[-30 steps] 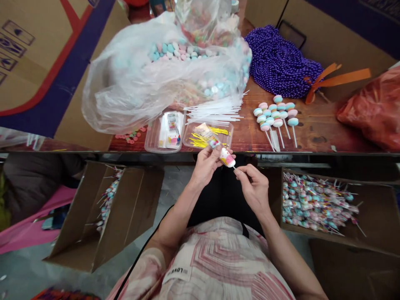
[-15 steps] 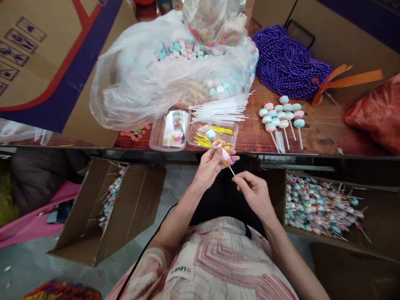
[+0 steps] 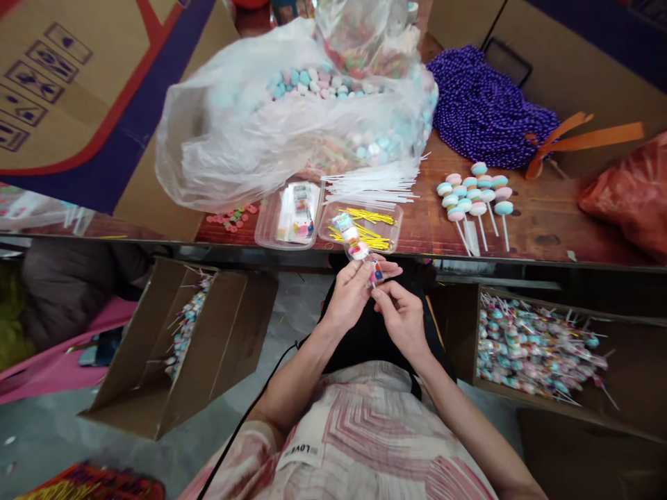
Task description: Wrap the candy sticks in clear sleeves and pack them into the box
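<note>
My left hand (image 3: 350, 295) is closed round the lower part of a clear printed wrapper, with a marshmallow lollipop (image 3: 356, 244) inside it. The lollipop's candies are stacked and its top points up and away from me. My right hand (image 3: 404, 316) pinches the lollipop stick at the wrapper's lower end, close against my left fingers. Just beyond the hands, yellow twist ties (image 3: 371, 216) lie in a shallow clear tray (image 3: 398, 236). Beside it a clear tub (image 3: 264, 232) holds a stack of flat printed wrappers (image 3: 299, 214).
White sticks (image 3: 369, 187) lie behind the trays, before a big plastic bag of candies (image 3: 208, 153). Several unwrapped lollipops (image 3: 476, 196) and a purple cord bundle (image 3: 484, 111) are at right. Cardboard boxes (image 3: 221, 340) with wrapped lollipops (image 3: 531, 347) flank my lap below the table edge.
The lollipop sits further up inside the wrapper, with less stick showing below. My right hand has moved left and up against my left hand. The whole view has shifted slightly.
</note>
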